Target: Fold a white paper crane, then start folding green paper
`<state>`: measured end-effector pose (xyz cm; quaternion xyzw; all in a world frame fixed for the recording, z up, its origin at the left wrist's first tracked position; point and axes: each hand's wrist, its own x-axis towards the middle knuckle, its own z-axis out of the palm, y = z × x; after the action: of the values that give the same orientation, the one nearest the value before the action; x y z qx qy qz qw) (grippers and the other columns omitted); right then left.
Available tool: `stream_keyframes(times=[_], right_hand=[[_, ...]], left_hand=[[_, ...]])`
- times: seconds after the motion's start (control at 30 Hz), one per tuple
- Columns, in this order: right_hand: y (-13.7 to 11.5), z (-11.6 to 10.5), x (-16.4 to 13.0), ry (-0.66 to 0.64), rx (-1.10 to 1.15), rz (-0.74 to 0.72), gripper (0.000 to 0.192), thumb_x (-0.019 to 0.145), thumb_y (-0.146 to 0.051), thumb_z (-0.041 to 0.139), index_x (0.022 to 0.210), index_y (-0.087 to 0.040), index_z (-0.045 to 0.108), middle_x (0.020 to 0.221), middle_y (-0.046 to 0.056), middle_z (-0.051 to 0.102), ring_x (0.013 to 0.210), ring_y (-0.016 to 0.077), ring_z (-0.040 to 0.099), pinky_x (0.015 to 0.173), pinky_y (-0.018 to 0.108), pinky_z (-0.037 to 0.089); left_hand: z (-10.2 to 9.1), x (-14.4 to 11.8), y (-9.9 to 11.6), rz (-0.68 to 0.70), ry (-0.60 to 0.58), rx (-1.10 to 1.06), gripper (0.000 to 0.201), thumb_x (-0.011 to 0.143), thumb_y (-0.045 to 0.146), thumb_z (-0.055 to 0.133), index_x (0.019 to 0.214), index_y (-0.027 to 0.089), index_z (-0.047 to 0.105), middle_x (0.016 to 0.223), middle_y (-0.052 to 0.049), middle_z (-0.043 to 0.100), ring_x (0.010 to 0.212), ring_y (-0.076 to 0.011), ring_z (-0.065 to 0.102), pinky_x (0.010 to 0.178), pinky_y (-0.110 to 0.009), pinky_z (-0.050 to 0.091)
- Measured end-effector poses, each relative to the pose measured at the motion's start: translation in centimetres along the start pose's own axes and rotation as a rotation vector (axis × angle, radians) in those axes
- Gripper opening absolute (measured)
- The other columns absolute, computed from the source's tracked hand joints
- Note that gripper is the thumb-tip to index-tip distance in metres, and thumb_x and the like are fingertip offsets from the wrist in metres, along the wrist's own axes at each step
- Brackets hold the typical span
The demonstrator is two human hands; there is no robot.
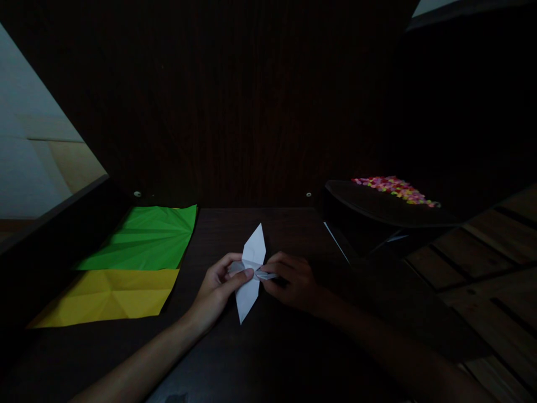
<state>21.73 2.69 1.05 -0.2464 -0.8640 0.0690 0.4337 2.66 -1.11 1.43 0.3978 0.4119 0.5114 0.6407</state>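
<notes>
At the far left of the frame a pale wall (25,140) shows beyond the edge of the dark desk (260,347). On the desk, left of centre, a creased green sheet (145,238) lies flat, and a creased yellow sheet (109,296) lies just below it, their edges touching or nearly so. In the lower middle, the left hand (216,288) comes up from the bottom left, its fingers (241,275) closed narrowly on the left side of a folded white paper (251,268), thumb on top. The paper is a long shape with one point toward the upper middle and one toward the bottom, held just above or on the desk; which, I cannot tell. The right hand (293,282) pinches the paper's right side, at a small flap sticking out. To the upper right a dark tray (377,210) holds a heap of small bright pieces (394,187). Wooden floor boards (495,246) fill the right edge.
</notes>
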Motion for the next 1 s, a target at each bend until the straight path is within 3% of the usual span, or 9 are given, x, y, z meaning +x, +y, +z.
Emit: stream_keyframes(times=[0.2, 0.37, 0.73, 1.0], right_hand=[[0.0, -0.04, 0.38, 0.082, 0.0, -0.142, 0.009, 0.084, -0.013, 0.059, 0.09, -0.018, 0.064, 0.073, 0.002, 0.067, 0.064, 0.0121, 0.063, 0.057, 0.021, 0.05], [0.01, 0.03, 0.52, 0.095, -0.038, -0.174, 0.01, 0.086, -0.01, 0.057, 0.092, -0.015, 0.064, 0.071, 0.004, 0.067, 0.061, 0.012, 0.062, 0.056, 0.022, 0.051], [-0.05, 0.34, 0.0, 0.108, -0.068, -0.158, 0.015, 0.085, -0.01, 0.057, 0.096, -0.017, 0.064, 0.071, 0.004, 0.067, 0.063, 0.0141, 0.062, 0.057, 0.025, 0.051], [0.72, 0.21, 0.39, 0.036, -0.028, -0.135, 0.013, 0.083, -0.012, 0.057, 0.094, -0.016, 0.063, 0.076, 0.005, 0.067, 0.067, 0.0149, 0.064, 0.061, 0.026, 0.052]], left_hand=[[0.0, -0.02, -0.11, 0.002, 0.012, 0.012, 0.028, 0.07, 0.03, 0.081, 0.093, 0.018, 0.068, 0.079, 0.0, 0.069, 0.07, -0.0127, 0.061, 0.064, -0.021, 0.045], [0.07, 0.03, -0.14, 0.029, 0.016, 0.002, 0.026, 0.071, 0.029, 0.08, 0.092, 0.019, 0.068, 0.081, -0.001, 0.069, 0.073, -0.0129, 0.062, 0.067, -0.021, 0.045], [0.28, 0.01, -0.34, 0.035, 0.04, -0.019, 0.026, 0.07, 0.029, 0.081, 0.087, 0.017, 0.066, 0.082, -0.001, 0.069, 0.071, -0.0128, 0.061, 0.066, -0.021, 0.046], [-0.12, 0.05, -0.31, 0.073, 0.042, 0.015, 0.026, 0.068, 0.026, 0.081, 0.088, 0.017, 0.066, 0.085, -0.001, 0.068, 0.075, -0.0135, 0.06, 0.069, -0.022, 0.046]])
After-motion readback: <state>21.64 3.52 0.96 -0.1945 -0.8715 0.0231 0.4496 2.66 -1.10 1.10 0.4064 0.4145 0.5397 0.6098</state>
